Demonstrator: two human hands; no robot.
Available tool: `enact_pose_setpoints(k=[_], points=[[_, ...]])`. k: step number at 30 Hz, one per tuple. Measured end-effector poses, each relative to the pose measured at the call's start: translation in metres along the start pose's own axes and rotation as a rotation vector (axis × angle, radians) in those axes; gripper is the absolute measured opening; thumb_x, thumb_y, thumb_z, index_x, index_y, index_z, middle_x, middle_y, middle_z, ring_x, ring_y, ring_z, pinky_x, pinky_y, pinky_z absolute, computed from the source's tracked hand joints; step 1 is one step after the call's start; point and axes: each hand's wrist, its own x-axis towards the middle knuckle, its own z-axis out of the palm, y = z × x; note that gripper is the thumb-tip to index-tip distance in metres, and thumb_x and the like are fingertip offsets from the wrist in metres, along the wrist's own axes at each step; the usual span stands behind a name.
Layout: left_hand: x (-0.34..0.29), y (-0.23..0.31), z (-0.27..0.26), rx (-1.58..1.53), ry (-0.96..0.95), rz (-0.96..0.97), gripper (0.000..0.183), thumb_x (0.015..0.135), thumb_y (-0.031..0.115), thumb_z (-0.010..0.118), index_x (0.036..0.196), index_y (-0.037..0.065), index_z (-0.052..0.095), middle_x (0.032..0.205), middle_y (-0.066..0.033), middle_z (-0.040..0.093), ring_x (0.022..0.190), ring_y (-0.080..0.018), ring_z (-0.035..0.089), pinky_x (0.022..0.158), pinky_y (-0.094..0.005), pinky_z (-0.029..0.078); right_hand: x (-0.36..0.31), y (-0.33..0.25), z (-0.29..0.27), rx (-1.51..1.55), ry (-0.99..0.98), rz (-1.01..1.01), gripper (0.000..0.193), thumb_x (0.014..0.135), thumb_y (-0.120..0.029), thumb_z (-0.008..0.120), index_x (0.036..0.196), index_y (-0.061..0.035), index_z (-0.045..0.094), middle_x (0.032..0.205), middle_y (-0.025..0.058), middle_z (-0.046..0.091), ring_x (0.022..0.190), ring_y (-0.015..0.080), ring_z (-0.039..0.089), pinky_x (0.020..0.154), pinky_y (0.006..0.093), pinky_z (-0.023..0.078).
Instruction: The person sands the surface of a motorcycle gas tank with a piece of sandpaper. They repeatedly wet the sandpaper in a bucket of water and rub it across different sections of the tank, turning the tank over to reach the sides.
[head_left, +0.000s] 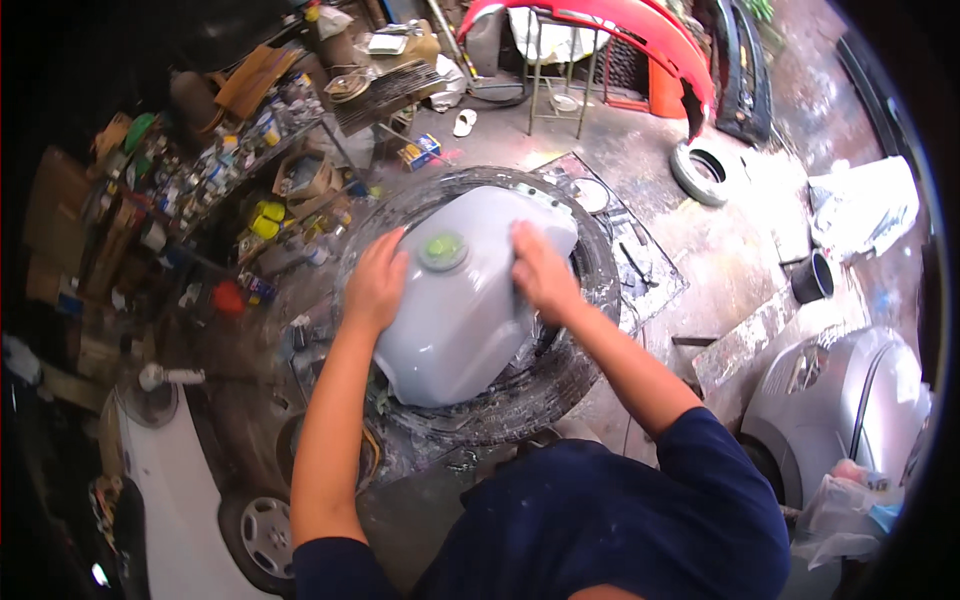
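A grey motorcycle fuel tank with a glossy surface lies on a large black tyre in front of me. Greenish tape or film covers its round filler opening. My left hand grips the tank's left side, beside the filler. Against the right side, my right hand is closed on the tank, slightly smeared by motion. The undersides of both hands are hidden.
Shelves crowded with cans and bottles stand at the left. A red bumper rests across a stand at the back. At the right are a black bucket and a silver car part. A white car body sits lower left.
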Motion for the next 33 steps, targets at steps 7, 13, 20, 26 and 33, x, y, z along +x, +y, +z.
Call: enact_pose_setpoints(k=[7, 13, 20, 26, 33], points=[[-0.036, -0.008, 0.006, 0.082, 0.295, -0.029, 0.037, 0.101, 0.026, 0.051, 0.125, 0.001, 0.061, 0.129, -0.0206, 0.061, 0.124, -0.0381, 0.054, 0.107, -0.0429, 0.041, -0.063, -0.15, 0.066, -0.057, -0.006, -0.221, 0.062, 0.092, -0.027, 0.059, 0.142, 0.0054, 0.043, 0.153, 0.0255, 0.037, 0.146, 0.0415, 0.029, 0.121, 0.0558, 0.018], [-0.09, -0.002, 0.019, 0.156, 0.254, -0.072, 0.047, 0.1, 0.034, 0.053, 0.132, 0.0, 0.057, 0.142, -0.0224, 0.051, 0.137, -0.0395, 0.042, 0.116, -0.0475, 0.03, -0.048, -0.107, 0.039, -0.095, -0.075, -0.28, 0.063, 0.097, -0.03, 0.056, 0.146, 0.0052, 0.039, 0.156, 0.022, 0.035, 0.147, 0.0385, 0.029, 0.122, 0.0484, 0.021], [-0.084, 0.02, 0.032, 0.237, 0.194, -0.156, 0.055, 0.1, 0.038, 0.05, 0.143, 0.003, 0.048, 0.154, -0.0219, 0.039, 0.146, -0.0395, 0.03, 0.121, -0.0501, 0.019, 0.025, 0.043, 0.015, 0.012, 0.178, 0.095, 0.053, 0.1, -0.028, 0.048, 0.139, 0.0084, 0.046, 0.146, 0.0273, 0.046, 0.139, 0.0424, 0.039, 0.117, 0.0464, 0.029], [-0.09, 0.013, 0.036, 0.287, 0.213, -0.151, 0.052, 0.101, 0.033, 0.049, 0.144, 0.006, 0.048, 0.154, -0.0199, 0.04, 0.146, -0.0384, 0.031, 0.121, -0.0492, 0.02, 0.039, 0.022, 0.034, -0.101, 0.197, 0.344, 0.056, 0.1, -0.035, 0.047, 0.132, 0.0116, 0.05, 0.139, 0.031, 0.05, 0.134, 0.0438, 0.044, 0.113, 0.0493, 0.033], [-0.091, 0.009, 0.037, 0.334, 0.184, -0.163, 0.05, 0.104, 0.033, 0.041, 0.148, 0.008, 0.044, 0.157, -0.0162, 0.036, 0.148, -0.0346, 0.028, 0.122, -0.0475, 0.019, -0.008, -0.105, 0.055, -0.209, 0.248, 0.098, 0.065, 0.098, -0.037, 0.051, 0.139, 0.0133, 0.044, 0.149, 0.0315, 0.04, 0.144, 0.0451, 0.031, 0.12, 0.0545, 0.019]])
